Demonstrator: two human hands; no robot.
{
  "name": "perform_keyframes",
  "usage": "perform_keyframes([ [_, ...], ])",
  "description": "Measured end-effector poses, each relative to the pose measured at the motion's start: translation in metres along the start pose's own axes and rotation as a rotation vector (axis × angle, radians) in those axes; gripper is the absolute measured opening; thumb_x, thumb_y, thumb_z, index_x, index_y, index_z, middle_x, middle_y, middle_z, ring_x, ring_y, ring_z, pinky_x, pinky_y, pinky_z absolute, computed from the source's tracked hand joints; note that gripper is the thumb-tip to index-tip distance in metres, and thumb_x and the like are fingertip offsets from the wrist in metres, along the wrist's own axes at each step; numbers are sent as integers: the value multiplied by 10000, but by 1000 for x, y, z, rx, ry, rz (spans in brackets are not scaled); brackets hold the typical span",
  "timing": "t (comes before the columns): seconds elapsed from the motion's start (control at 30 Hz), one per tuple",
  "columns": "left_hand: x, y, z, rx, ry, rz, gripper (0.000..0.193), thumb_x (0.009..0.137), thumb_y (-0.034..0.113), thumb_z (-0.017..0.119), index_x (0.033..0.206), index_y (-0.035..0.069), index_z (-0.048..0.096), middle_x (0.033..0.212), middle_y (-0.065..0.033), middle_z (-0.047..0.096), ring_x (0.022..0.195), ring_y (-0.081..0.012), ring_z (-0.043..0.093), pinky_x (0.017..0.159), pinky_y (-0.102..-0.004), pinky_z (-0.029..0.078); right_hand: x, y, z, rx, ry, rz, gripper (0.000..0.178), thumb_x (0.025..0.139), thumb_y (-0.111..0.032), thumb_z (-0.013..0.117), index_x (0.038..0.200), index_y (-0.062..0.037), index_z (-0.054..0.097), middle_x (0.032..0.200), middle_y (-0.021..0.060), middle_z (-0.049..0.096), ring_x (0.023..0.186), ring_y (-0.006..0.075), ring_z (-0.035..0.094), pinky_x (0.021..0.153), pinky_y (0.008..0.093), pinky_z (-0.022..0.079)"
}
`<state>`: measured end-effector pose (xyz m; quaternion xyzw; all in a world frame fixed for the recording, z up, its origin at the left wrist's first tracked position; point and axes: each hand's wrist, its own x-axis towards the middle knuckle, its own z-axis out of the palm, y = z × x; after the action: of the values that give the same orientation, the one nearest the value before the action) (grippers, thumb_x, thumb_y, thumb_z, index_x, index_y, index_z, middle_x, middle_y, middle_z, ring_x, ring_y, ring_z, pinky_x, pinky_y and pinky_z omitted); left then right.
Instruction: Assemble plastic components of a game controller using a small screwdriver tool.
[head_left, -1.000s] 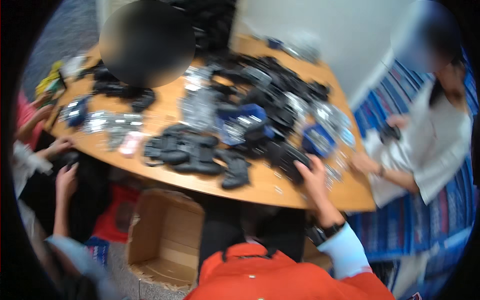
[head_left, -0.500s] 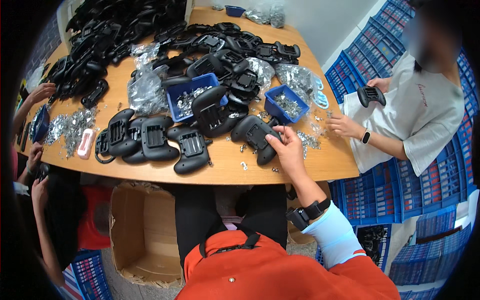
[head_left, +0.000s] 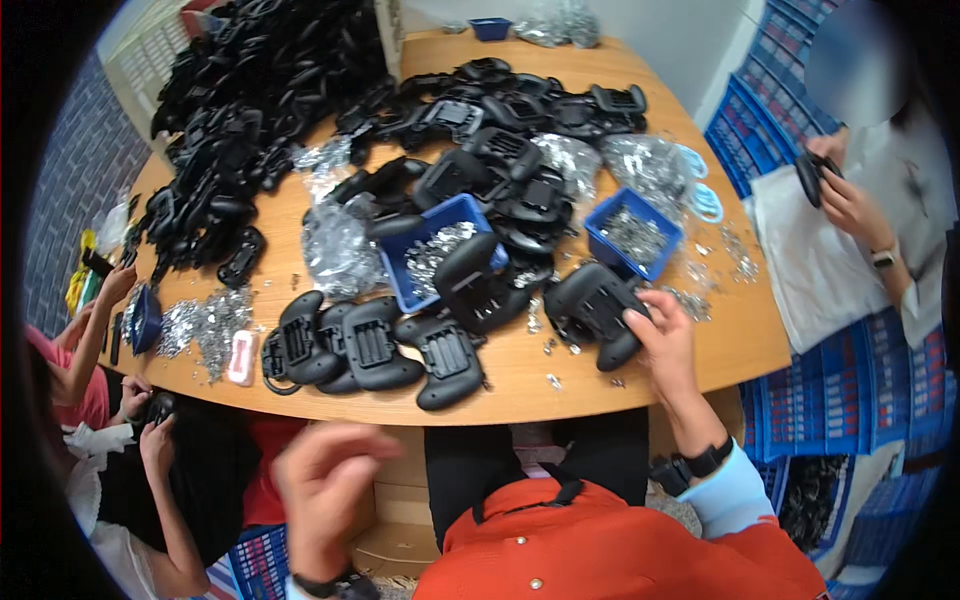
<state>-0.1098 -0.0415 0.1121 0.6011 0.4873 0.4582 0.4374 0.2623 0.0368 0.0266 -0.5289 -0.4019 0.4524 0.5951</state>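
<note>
My right hand [head_left: 665, 340] grips the right side of a black game controller [head_left: 597, 312], which lies on the table with its open battery bay facing up. My left hand [head_left: 335, 490] hovers in front of the table edge, touching nothing I can see; motion smears its fingers. Left of the gripped controller, another black controller [head_left: 482, 290] leans against a blue bin [head_left: 401, 277] of small metal pieces [head_left: 437, 255]. A second blue bin [head_left: 655, 267] with metal pieces stands just behind my right hand. More controllers [head_left: 372, 343] lie in a row along the front edge.
Large heaps of black controllers [head_left: 270, 110] cover the back left. Clear plastic bags [head_left: 345, 250] lie among them. Loose metal clips [head_left: 215, 325] and a pink case [head_left: 241, 357] are at the left. Co-workers' hands [head_left: 855, 210] work at both sides. Blue crates [head_left: 820, 400] stand at the right.
My left hand has come into view at the lower left. My right hand still holds the controller. The view has shifted, and the right co-worker has brought both hands to a controller.
</note>
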Motion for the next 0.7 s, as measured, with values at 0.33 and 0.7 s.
perform_keyframes([
  [0.33, 47, -76, 97, -687, -274, -400, 574, 935, 44, 606, 1434, 25, 323, 1311, -231, 528, 1185, -292, 585, 969, -381, 497, -13, -13, 47, 207, -292, 249, 306, 887, 1, 661, 1160, -17, 524, 1007, 89, 683, 888, 99, 647, 759, 220, 515],
  [0.7, 55, -67, 115, -825, 42, -444, 390, 853, 21, 718, 1209, 8, 557, 1135, -73, 643, 998, -135, 617, 892, -290, 503, -34, 10, 80, 75, -521, 89, 402, 831, 12, 730, 1160, -24, 501, 936, 40, 644, 706, -6, 511, 584, 162, 393],
])
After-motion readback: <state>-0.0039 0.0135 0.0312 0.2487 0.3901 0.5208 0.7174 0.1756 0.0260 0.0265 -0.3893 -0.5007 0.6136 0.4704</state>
